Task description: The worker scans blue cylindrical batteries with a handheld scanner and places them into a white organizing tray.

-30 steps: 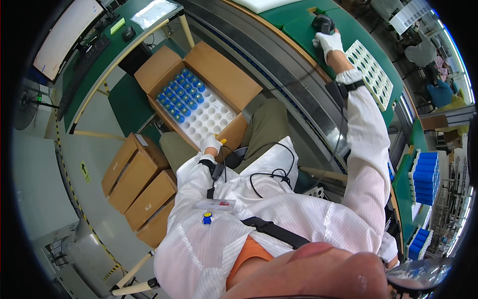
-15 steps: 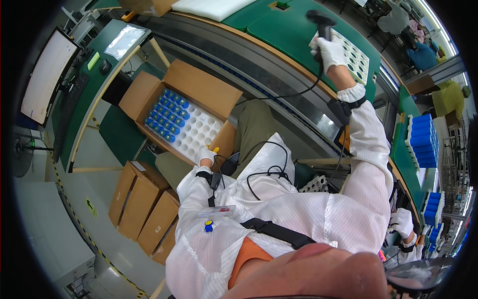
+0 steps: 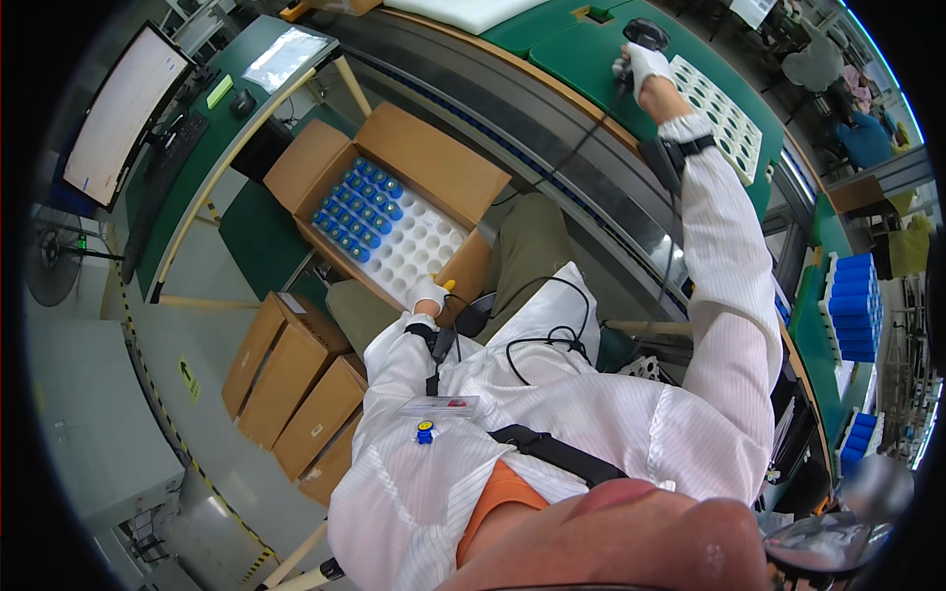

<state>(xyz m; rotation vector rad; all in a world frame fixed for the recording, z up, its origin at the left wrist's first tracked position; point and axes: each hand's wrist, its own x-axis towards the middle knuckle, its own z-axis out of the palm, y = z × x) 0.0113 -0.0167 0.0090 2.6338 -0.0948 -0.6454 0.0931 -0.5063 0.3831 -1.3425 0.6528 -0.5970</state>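
My right hand [image 3: 645, 71], in a white glove, grips a corded black handheld scanner [image 3: 647, 35] over the green table [image 3: 567, 61]. Just to its right lies a white tray [image 3: 717, 116] with rows of round holes. My left hand [image 3: 427, 293], also gloved, is closed at the near edge of an open cardboard box [image 3: 399, 148], with a yellow tip showing at its fingers. Inside the box, blue cylindrical cells [image 3: 357, 212] fill the left part of a white holed insert [image 3: 419, 239]; holes without cells show on the right.
A monitor [image 3: 126, 116], keyboard and mouse [image 3: 242, 102] occupy a desk on the left. Closed cartons [image 3: 286, 369] stand on the floor below the box. Blue cells [image 3: 853, 307] stand on the right-hand bench. The scanner's cable [image 3: 564, 169] runs leftward behind my legs.
My right hand has carried the scanner left, from over the white tray's corner to beside it. My left hand stays at the box edge. Another person's gloved hand at lower right is out of view.
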